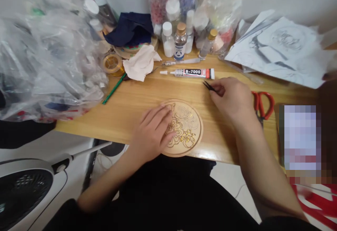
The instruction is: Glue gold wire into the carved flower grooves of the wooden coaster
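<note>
A round wooden disc point(181, 150) with carved flower outlines, partly filled in gold, lies at the table's front edge. Across its left part rests my left hand point(154, 129), fingers stretched out and lying flat. My right hand point(233, 99) is pinched round dark tweezers point(207, 85), to the right of the disc and above the table; their tips point left, just below a B-7000 glue tube point(195, 73). The tube's white cap point(163, 72) lies off its nozzle. Beyond the tube is a clear pen point(181, 62).
Red-handled scissors point(266, 106) lie right of my right wrist. Small bottles point(180, 41) stand at the back. Crumpled tissue point(142, 62), a gold thread spool point(112, 64) and a green stick point(113, 89) lie left. Plastic bags point(52, 62) fill the left; drawn paper point(281, 45) lies back right.
</note>
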A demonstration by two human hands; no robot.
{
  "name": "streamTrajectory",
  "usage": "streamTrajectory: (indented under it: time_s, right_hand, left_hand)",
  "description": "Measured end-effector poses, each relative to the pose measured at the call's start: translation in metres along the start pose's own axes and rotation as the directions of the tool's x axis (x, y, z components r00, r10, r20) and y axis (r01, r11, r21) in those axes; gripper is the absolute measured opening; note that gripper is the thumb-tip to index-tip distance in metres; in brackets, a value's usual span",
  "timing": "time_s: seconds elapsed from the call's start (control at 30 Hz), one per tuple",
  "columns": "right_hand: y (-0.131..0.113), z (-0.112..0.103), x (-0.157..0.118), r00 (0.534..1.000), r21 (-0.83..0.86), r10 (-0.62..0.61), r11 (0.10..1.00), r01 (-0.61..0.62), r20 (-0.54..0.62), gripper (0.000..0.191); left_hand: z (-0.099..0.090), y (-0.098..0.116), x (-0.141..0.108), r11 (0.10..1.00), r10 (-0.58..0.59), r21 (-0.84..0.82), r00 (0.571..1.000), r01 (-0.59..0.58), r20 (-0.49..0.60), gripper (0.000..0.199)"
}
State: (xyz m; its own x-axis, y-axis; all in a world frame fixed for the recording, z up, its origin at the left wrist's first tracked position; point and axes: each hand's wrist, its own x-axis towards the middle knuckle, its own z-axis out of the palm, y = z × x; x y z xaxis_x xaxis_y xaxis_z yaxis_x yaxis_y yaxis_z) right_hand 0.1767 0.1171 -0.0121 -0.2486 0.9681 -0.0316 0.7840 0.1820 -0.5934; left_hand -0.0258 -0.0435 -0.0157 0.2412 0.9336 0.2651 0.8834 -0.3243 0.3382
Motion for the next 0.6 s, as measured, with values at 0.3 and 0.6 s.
streamTrajectory:
  time_s: [0.3,0.6]
  right_hand:
    - [-0.001,0.000,0.002,1.000,-0.098,0.022,0.995,-0.021,0.013,0.022]
    - [-0.002,0.000,0.002,1.000,-0.131,0.012,0.991,-0.011,0.010,0.023]
  left_hand:
    - [0.015,0.018,-0.013,1.000,0.000,-0.012,1.000,0.000,0.009,0.071]
    - [0.020,0.016,-0.013,0.999,0.007,-0.034,1.000,-0.006,0.024,0.080]
